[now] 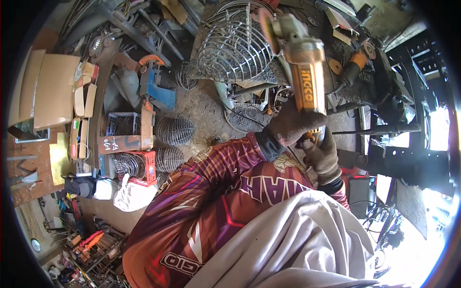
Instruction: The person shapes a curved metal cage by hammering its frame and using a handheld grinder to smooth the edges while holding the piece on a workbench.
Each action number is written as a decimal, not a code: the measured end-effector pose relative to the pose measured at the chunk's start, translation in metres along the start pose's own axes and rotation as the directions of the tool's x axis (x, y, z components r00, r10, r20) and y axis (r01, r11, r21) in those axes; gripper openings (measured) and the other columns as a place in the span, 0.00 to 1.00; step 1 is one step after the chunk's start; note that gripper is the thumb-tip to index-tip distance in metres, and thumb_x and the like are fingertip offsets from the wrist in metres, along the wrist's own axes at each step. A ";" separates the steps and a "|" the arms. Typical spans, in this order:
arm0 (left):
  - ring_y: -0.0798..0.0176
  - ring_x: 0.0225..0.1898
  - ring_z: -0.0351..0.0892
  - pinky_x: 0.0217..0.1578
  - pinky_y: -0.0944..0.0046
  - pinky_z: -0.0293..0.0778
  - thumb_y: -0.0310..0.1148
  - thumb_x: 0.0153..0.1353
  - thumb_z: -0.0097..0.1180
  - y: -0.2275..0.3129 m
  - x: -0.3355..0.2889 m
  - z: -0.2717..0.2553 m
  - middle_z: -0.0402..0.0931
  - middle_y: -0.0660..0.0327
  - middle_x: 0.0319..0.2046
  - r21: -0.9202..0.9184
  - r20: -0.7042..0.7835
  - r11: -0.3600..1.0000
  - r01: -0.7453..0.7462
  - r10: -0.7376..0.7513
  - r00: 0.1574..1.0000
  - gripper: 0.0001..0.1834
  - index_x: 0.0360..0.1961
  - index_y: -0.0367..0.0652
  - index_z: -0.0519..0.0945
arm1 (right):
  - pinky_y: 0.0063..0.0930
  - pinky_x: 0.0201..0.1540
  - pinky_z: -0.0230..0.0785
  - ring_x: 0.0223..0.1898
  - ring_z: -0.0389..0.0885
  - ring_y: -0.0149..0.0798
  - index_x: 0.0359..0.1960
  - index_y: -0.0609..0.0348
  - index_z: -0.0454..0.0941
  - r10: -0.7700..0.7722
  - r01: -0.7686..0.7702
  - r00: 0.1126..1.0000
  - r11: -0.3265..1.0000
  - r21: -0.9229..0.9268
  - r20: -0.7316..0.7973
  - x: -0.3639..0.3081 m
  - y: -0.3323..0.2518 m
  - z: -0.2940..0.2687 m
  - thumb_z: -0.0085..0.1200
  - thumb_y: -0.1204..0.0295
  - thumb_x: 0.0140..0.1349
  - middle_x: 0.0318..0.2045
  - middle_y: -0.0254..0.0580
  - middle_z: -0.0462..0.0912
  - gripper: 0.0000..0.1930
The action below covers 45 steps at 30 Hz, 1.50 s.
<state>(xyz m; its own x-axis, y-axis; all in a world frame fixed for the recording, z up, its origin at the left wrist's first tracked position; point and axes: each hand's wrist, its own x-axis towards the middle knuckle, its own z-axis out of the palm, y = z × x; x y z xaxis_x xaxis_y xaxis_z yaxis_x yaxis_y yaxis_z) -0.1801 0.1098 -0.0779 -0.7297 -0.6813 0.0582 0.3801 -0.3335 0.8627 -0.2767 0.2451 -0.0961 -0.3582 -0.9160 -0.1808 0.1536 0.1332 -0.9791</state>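
An angle grinder [309,81] with a yellow-orange body stands nearly upright in both my gloved hands. My left hand [290,126] is wrapped round its lower body. Just below, my right hand [322,161] closes on the rear end of the handle. The grinder's disc [269,31] is at the right side of a domed wire cage [235,50] of shiny curved rods, on a cluttered dark workbench [283,72]. From this angle I cannot tell whether disc and wire touch.
A second angle grinder [356,65] lies at the bench's right. On the floor to the left are more wire cages [174,131] and a red crate [148,168]. A blue metal tool [156,86] stands behind them, with cardboard boxes [55,89] farther left. Black metal frames [422,67] stand at the right.
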 end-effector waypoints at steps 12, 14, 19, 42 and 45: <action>0.53 0.43 0.81 0.45 0.56 0.77 0.50 0.42 0.72 0.003 -0.003 -0.041 0.80 0.51 0.42 0.265 0.193 0.963 -0.043 -0.009 0.981 0.39 0.53 0.41 0.74 | 0.28 0.47 0.76 0.44 0.83 0.35 0.54 0.65 0.73 -0.046 0.092 0.992 0.897 -0.432 0.116 0.010 -0.016 0.021 0.61 0.72 0.55 0.43 0.43 0.83 0.24; 0.49 0.46 0.80 0.49 0.55 0.76 0.53 0.41 0.72 0.008 0.000 -0.057 0.78 0.49 0.44 0.333 0.275 0.942 -0.051 -0.045 0.960 0.43 0.56 0.42 0.72 | 0.27 0.43 0.77 0.40 0.83 0.34 0.52 0.65 0.74 -0.016 0.036 0.998 0.930 -0.367 0.058 0.009 -0.014 0.034 0.60 0.74 0.54 0.41 0.43 0.83 0.22; 0.50 0.51 0.77 0.53 0.55 0.73 0.53 0.41 0.72 0.004 -0.002 -0.080 0.76 0.50 0.48 -0.085 0.240 0.994 -0.070 0.089 0.967 0.46 0.59 0.41 0.69 | 0.27 0.37 0.79 0.37 0.84 0.34 0.51 0.65 0.73 0.052 -0.028 0.997 0.929 -0.368 0.054 0.011 -0.007 0.064 0.60 0.78 0.54 0.38 0.41 0.83 0.21; 0.63 0.50 0.79 0.47 0.60 0.78 0.28 0.53 0.68 0.035 -0.012 -0.111 0.79 0.58 0.46 -0.354 0.426 0.857 0.375 -0.209 0.880 0.31 0.57 0.38 0.68 | 0.32 0.22 0.80 0.25 0.86 0.44 0.45 0.66 0.73 0.349 -0.454 0.804 0.884 -0.116 -0.482 0.008 -0.038 0.170 0.56 0.77 0.58 0.28 0.51 0.83 0.14; 0.61 0.52 0.77 0.49 0.60 0.77 0.28 0.52 0.68 0.019 -0.010 -0.092 0.76 0.59 0.47 -0.406 0.457 0.810 0.423 -0.221 0.862 0.33 0.58 0.39 0.67 | 0.34 0.26 0.81 0.30 0.84 0.41 0.53 0.60 0.66 0.450 -0.507 0.783 0.861 -0.023 -0.429 0.002 -0.033 0.137 0.60 0.82 0.56 0.32 0.46 0.81 0.23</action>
<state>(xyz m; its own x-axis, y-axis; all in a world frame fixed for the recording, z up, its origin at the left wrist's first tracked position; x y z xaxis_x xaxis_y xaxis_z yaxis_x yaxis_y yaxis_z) -0.1139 0.0506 -0.1083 -0.9724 -0.2158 0.0889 0.2301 -0.8231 0.5191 -0.1561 0.1865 -0.0509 -0.6061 -0.4954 -0.6223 0.2932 0.5881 -0.7538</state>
